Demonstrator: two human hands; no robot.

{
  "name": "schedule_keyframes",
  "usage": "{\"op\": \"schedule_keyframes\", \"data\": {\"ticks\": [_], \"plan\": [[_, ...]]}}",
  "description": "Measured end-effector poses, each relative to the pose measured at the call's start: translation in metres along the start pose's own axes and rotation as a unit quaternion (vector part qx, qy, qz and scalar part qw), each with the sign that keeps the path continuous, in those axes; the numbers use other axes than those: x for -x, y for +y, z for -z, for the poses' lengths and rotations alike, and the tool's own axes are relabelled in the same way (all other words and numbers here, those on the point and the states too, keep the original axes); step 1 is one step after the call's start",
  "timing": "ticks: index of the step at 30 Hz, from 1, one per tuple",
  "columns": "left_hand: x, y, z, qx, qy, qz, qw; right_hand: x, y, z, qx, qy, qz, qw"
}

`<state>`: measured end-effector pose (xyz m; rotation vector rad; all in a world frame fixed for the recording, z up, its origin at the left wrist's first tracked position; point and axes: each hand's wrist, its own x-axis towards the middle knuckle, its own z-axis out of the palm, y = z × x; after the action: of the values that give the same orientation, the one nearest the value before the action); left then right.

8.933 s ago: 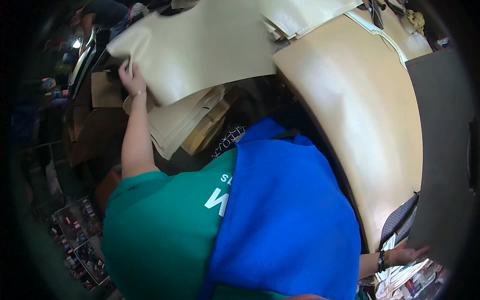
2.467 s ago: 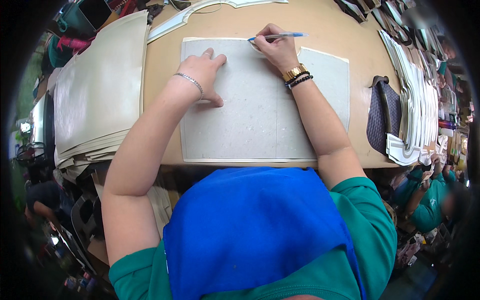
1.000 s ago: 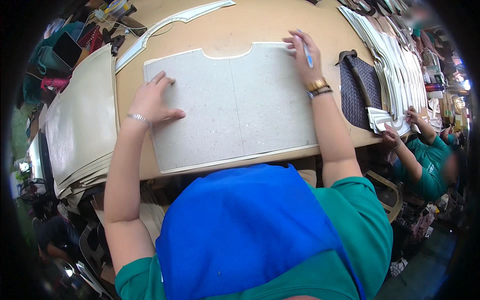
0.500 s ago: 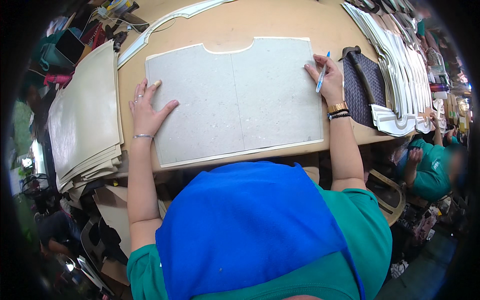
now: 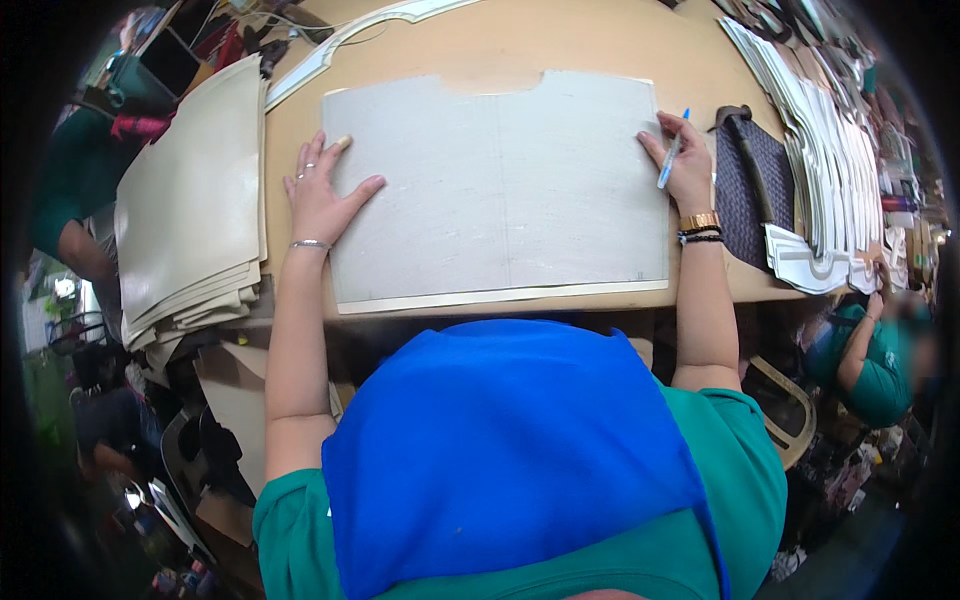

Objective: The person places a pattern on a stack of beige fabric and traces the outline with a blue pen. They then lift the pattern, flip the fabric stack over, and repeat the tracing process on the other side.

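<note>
A large grey board [image 5: 430, 200] with a notch in its far edge and a thin line down its middle lies on a pale sheet [image 5: 500, 296]. The sheet shows as a strip along the near edge. My left hand [image 5: 325, 188] rests open on the board's left edge, fingers spread, with a yellowish wrap on one fingertip. At the right edge, my right hand [image 5: 690, 172] holds a clear pen [image 5: 672, 160] with a blue end between its fingers, its thumb at the board's edge.
A stack of pale sheets [image 5: 190, 200] covers the table's left. To the right are a hammer [image 5: 752, 170] on a dark woven-textured panel [image 5: 735, 215] and stacked white cut pieces [image 5: 825, 170]. Co-workers' green sleeves [image 5: 885, 370] appear at the right and a person [image 5: 80, 180] at the left.
The grey board has slid slightly away from me over the pale sheet, widening the near strip. The whole view has shifted. A person has come into view at the left.
</note>
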<state>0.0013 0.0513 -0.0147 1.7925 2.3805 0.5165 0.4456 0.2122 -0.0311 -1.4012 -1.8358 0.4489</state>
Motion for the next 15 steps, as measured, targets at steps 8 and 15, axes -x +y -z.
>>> {"op": "schedule_keyframes", "data": {"ticks": [8, 15], "plan": [[-0.001, -0.003, 0.001, -0.017, -0.005, -0.007, 1.0, -0.002, 0.01, -0.004, -0.035, -0.011, 0.023, 0.999], [-0.011, 0.0, 0.015, -0.164, -0.041, -0.132, 0.977, -0.002, -0.002, 0.01, -0.16, 0.105, -0.077, 0.978]]}}
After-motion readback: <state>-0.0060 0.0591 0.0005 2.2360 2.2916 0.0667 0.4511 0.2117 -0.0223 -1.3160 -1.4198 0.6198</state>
